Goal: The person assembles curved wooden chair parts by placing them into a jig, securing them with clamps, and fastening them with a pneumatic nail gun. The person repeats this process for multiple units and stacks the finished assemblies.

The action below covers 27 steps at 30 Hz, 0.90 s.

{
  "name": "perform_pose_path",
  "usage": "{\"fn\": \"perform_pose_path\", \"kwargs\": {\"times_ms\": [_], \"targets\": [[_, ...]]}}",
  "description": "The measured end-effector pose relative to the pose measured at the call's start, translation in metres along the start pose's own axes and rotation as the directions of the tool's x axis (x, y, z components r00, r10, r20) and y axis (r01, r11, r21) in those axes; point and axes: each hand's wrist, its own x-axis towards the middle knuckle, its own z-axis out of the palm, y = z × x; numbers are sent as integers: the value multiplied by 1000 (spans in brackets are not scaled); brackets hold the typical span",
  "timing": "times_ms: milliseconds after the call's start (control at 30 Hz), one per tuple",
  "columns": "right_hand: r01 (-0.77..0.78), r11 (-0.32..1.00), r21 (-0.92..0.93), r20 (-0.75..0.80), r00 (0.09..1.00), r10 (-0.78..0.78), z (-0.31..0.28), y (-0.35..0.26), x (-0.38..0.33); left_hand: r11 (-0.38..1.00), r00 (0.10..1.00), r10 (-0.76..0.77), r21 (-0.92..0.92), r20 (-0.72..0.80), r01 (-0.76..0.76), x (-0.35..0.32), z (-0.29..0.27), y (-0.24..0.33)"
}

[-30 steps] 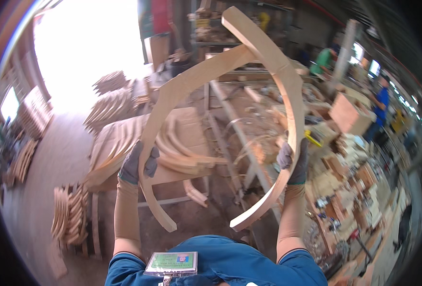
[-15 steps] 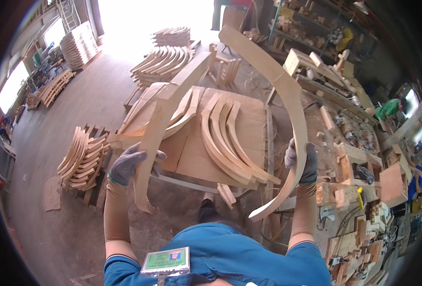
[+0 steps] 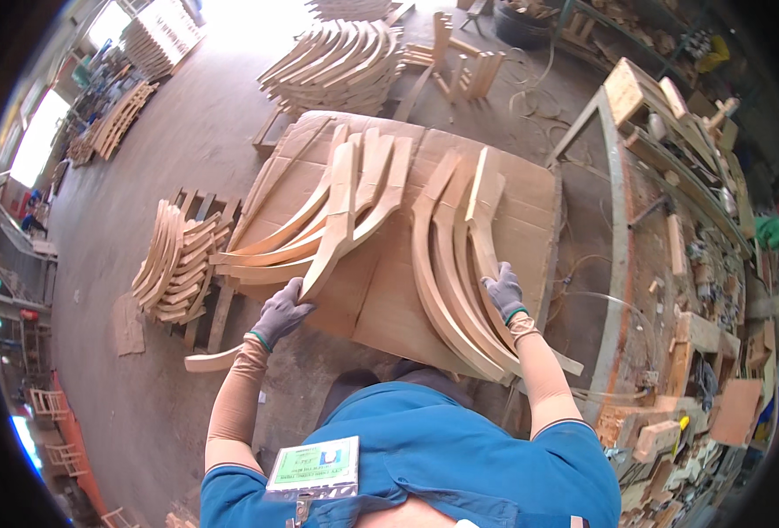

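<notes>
Two groups of curved wooden chair legs, pale and smooth, lie on a cardboard sheet (image 3: 530,207) in front of me. My left hand (image 3: 282,315), in a grey glove, grips the near end of one curved wooden leg (image 3: 340,216), which lies over the left group. On the right, my gloved right hand (image 3: 504,292) is closed around another curved wooden leg (image 3: 486,207), at the right side of the other group. The fingers of both hands are partly hidden by the wood and the gloves.
A pallet of stacked curved pieces (image 3: 178,264) stands at left. Beyond the cardboard are a larger stack of curved parts (image 3: 337,66) and a small wooden frame (image 3: 469,75). On the right runs a cluttered workbench (image 3: 654,282) with a metal edge.
Both hands have lowered the two curved wooden legs from mid-air onto the groups on the cardboard. The view has shifted; the cardboard now sits further right.
</notes>
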Motion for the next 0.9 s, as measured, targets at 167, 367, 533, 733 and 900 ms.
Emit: {"fn": "perform_pose_path", "kwargs": {"times_ms": [167, 367, 533, 733, 900], "targets": [[-55, 966, -253, 179, 978, 103, 40, -13, 35, 986, 999, 28, 165, 43, -35, 56, -24, -15], [110, 975, -192, -74, 989, -127, 33, -53, 3, 965, 994, 19, 257, 111, -47, 160, -24, -57], [-68, 994, -90, -311, 950, 37, 21, -47, -87, 954, 988, 27, 293, 151, -71, 242, -9, -63], [-325, 946, -11, -324, 896, 304, 38, -38, -220, 930, 994, -96, 362, 58, 69, 257, 40, -58], [-456, 882, 122, -457, 763, 457, 57, -36, -316, 903, 986, 163, 399, 28, -161, 215, 65, -24]]}}
